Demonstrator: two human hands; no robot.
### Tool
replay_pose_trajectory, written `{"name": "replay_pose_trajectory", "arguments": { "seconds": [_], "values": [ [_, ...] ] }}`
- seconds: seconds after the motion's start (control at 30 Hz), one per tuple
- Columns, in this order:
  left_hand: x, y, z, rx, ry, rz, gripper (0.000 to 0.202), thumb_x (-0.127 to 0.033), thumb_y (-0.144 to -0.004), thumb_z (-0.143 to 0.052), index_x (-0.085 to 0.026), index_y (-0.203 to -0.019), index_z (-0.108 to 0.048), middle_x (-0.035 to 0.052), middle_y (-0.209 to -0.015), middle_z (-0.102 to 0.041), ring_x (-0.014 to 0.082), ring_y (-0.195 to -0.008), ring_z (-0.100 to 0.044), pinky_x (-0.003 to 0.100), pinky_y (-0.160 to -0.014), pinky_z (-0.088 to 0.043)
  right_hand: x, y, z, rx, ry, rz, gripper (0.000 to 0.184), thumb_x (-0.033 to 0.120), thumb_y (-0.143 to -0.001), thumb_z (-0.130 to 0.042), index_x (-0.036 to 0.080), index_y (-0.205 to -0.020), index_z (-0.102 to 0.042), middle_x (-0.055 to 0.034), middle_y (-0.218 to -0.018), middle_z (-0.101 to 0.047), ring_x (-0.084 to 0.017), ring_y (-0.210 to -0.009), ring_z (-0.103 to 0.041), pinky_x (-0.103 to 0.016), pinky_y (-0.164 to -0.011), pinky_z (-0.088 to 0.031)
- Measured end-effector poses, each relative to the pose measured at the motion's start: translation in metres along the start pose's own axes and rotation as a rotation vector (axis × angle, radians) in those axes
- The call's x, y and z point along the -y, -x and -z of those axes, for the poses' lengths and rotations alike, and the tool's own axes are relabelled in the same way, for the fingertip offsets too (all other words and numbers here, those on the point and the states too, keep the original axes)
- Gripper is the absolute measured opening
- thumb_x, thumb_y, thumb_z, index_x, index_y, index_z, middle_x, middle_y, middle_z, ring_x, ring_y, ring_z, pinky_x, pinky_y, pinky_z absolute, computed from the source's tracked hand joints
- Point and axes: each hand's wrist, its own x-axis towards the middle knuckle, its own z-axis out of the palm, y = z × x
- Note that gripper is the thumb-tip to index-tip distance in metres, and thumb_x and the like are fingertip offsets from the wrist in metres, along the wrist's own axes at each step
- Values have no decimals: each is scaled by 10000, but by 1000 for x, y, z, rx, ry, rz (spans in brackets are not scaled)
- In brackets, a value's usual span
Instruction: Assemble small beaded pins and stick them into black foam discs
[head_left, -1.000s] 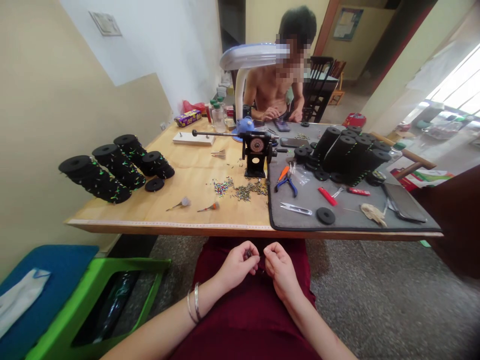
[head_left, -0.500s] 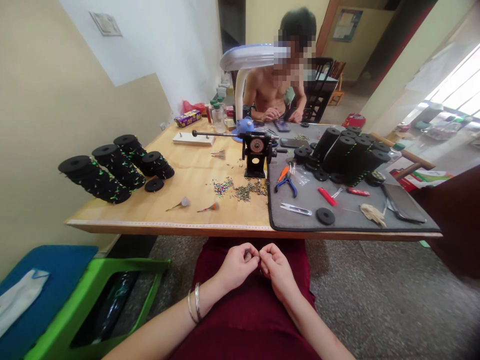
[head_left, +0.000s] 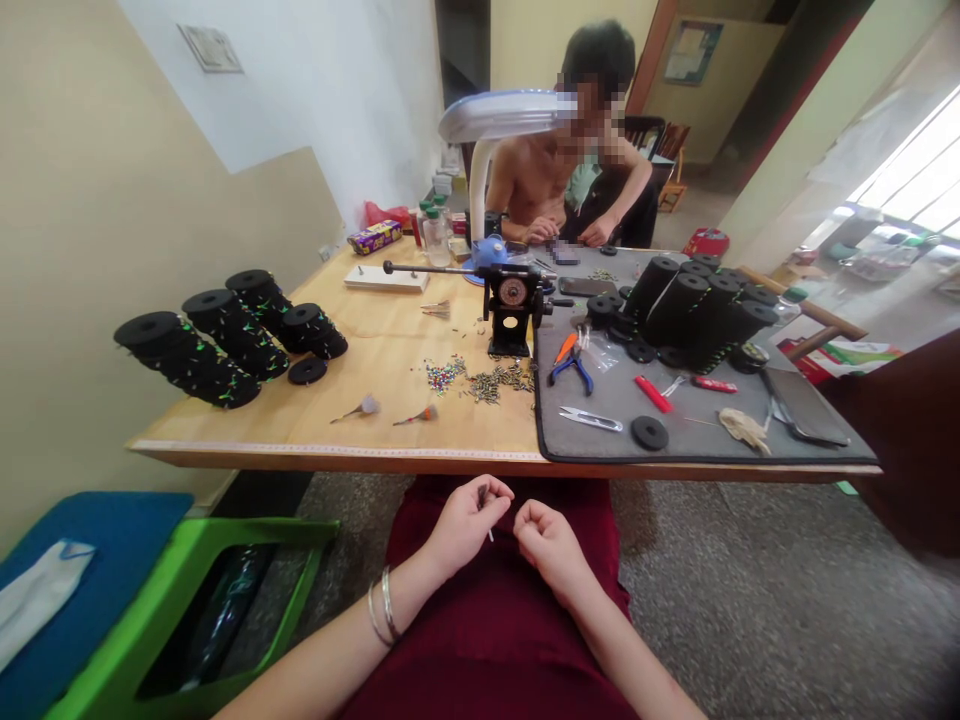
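Observation:
My left hand [head_left: 466, 522] is closed over my lap, just below the table edge. A small dark thing [head_left: 482, 493] shows between its fingers, and a thin pale end sticks out underneath; its kind is unclear. Close beside it, a small gap apart, my right hand [head_left: 549, 542] has thumb and fingertips pinched together; anything in them is too fine to see. On the table beyond lie two small brush-like bundles [head_left: 367, 406], heaps of tiny metal pieces [head_left: 496, 382] and small coloured beads [head_left: 444, 374].
A black hand-cranked winder [head_left: 511, 310] stands mid-table. Stacks of black foam spools [head_left: 161, 335] rise at left, more [head_left: 679, 300] at right. On the grey mat [head_left: 705, 435] lie thread snips [head_left: 591, 418], blue pliers [head_left: 574, 372] and a foam disc [head_left: 649, 432]. Opposite sits another person [head_left: 536, 185].
My hands have drawn apart from touching; the left moved slightly up and left, revealing the dark thing and pale end. The person opposite has shifted an arm outward.

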Motion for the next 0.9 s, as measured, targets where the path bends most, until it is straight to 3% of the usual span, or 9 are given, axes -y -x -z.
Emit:
{"name": "replay_pose_trajectory", "arguments": {
  "seconds": [0.17,0.33,0.4,0.6,0.73,0.8,0.9],
  "values": [
    [1,-3,1,-65,53,21,167,-304,-730,-591,-145,-775,-611,-43,-576,-465,86,-529,-422,197,-495,-340,-2,1,0,-34,-78,2,69,176,-619,-476,200,-580,-425,110,-408,-317,-45,-372,-219,-187,-383,-147],
    [4,-7,13,-231,146,64,202,-329,-706,-609,-145,-791,-602,-60,-584,-431,62,-485,-370,177,-456,-300,-4,2,3,-59,-250,10,74,169,-641,-492,199,-600,-438,120,-386,-299,-42,-361,-168,-187,-375,-120],
    [5,-5,17,-198,136,103,201,-316,-695,-618,-138,-788,-612,-62,-577,-430,57,-479,-363,175,-458,-298,-4,3,3,-59,-299,28,84,195,-683,-525,195,-637,-456,117,-392,-318,-45,-365,-187,-189,-380,-117],
    [-2,6,10,127,115,243,231,-259,-645,-673,-120,-829,-657,-83,-514,-399,46,-440,-325,183,-434,-258,1,5,2,-60,-305,27,155,293,-730,-585,189,-687,-479,96,-420,-402,-50,-381,-242,-191,-390,-120],
    [-11,5,3,157,221,208,314,-331,-659,-696,-119,-888,-658,-85,-524,-393,35,-434,-286,187,-433,-218,1,6,2,0,-290,6,187,321,-731,-592,189,-667,-476,97,-399,-402,-48,-368,-223,-196,-390,-112],
    [-15,2,2,153,235,203,294,-380,-670,-690,-110,-777,-644,-64,-541,-440,31,-436,-268,193,-427,-189,1,6,2,33,-293,-7,192,326,-729,-596,188,-664,-479,103,-380,-392,-44,-358,-196,-198,-386,-105],
    [-16,-1,5,94,188,170,303,-409,-663,-692,-125,-643,-587,-74,-494,-399,41,-440,-265,196,-429,-192,0,5,4,42,-306,-20,204,329,-720,-619,181,-662,-491,108,-374,-380,-39,-353,-180,-193,-378,-104]
  ]
}}
